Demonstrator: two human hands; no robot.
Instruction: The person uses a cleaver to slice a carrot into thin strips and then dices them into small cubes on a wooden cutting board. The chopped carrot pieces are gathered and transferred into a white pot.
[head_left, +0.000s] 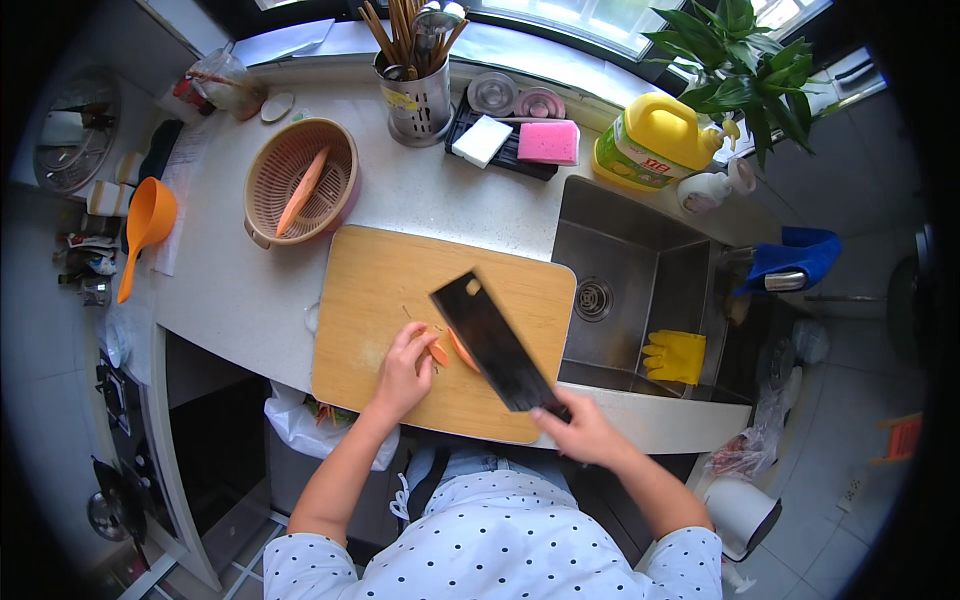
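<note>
A wooden cutting board (375, 277) lies on the counter before me. In my right hand (589, 431) is the handle of a cleaver (491, 341), its broad dark blade slanting over the board, slightly blurred. My left hand (405, 371) rests on the board with its fingertips on a small piece of carrot (438, 354). Another orange carrot piece (461, 349) lies just right of it, partly covered by the blade. A few tiny scraps are scattered close to the fingers. Behind the board at left, a peeled carrot (304, 191) lies in a brown colander (255, 187).
Right of the board is a steel sink (611, 232) with a yellow rubber glove (675, 358). Behind stand a utensil holder (420, 112), a pink sponge (548, 142) and a yellow detergent jug (645, 142). An orange ladle (150, 214) lies left. A white bag (289, 420) hangs below the counter edge.
</note>
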